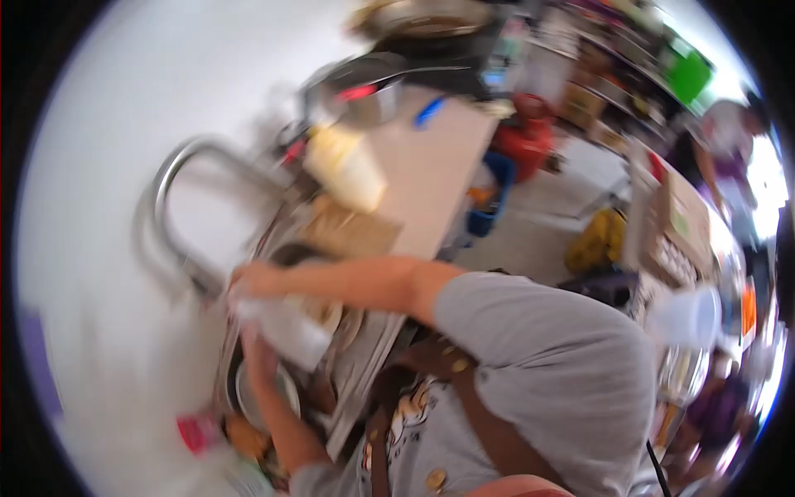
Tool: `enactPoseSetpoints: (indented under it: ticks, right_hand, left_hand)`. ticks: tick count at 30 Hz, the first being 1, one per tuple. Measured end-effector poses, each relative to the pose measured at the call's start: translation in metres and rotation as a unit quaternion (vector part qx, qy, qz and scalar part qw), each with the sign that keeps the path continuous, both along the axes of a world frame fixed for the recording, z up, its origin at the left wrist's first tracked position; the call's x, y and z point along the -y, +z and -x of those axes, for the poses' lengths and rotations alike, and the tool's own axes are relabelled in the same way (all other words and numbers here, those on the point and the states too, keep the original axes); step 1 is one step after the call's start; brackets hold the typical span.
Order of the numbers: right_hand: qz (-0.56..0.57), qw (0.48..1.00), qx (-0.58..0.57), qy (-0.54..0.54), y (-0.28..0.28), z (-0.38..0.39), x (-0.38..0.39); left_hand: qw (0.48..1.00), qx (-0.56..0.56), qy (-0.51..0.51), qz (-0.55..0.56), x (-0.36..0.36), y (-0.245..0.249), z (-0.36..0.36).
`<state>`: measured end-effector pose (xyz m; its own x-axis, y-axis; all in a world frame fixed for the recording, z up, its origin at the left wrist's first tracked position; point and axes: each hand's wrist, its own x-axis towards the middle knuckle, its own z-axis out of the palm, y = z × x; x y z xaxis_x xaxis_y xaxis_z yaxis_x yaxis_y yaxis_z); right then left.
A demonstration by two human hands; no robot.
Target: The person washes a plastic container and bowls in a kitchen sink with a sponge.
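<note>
Over the sink [222,364] my two hands come together, both smeared by motion. My right hand [247,283] closes on the top of a white, limp-looking thing [291,331], too blurred to tell whether cloth or plastic bag. Just below it, my left hand [258,352] grips the same white thing from the other side. A metal bowl [286,389] sits in the sink beneath my left forearm, and round dishes [327,311] lie under my right forearm. The curved metal faucet [161,195] arches beside my hands, close to the wall.
Along the counter [431,170] stand a yellow-and-white container [346,170], a pan [364,70] and a blue object [429,112]. A red gas cylinder [530,137] and blue bin [490,199] are on the floor. Another person [725,145] stands by a box-covered table [679,211].
</note>
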<state>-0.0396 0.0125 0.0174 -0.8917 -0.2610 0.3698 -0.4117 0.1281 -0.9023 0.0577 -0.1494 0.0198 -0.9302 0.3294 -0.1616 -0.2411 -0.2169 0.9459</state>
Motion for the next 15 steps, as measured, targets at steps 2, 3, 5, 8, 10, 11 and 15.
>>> enactPoseSetpoints:
  ticks: [2,3,5,8,10,11,15]
  right_hand:
    - [0.03,0.994,0.101,0.013,0.004,-0.004,-0.005]
    - [0.009,0.997,0.075,-0.013,0.016,-0.015,-0.014]
    - [0.013,1.0,0.025,0.007,0.014,-0.015,-0.014]
    - [0.025,1.0,0.01,0.015,0.013,-0.023,-0.003]
    - [-0.014,0.998,-0.056,-0.023,0.021,-0.031,0.003]
    - [-0.036,0.998,-0.051,-0.028,0.025,-0.034,0.006]
    - [-0.142,0.983,-0.112,-0.03,0.033,-0.031,0.016]
  left_hand:
    - [0.997,0.012,-0.012,-0.082,0.002,-0.02,0.01]
    - [0.996,0.01,-0.015,-0.084,0.007,-0.039,0.026]
    - [0.996,-0.048,0.056,-0.055,-0.016,-0.018,0.017]
    - [0.994,-0.072,0.042,-0.069,-0.007,-0.022,0.02]
    - [0.995,-0.046,0.028,-0.09,0.001,-0.023,0.021]
    - [0.994,-0.018,0.028,-0.107,0.004,-0.024,0.02]
    - [0.985,0.003,0.092,-0.147,-0.006,-0.014,0.011]
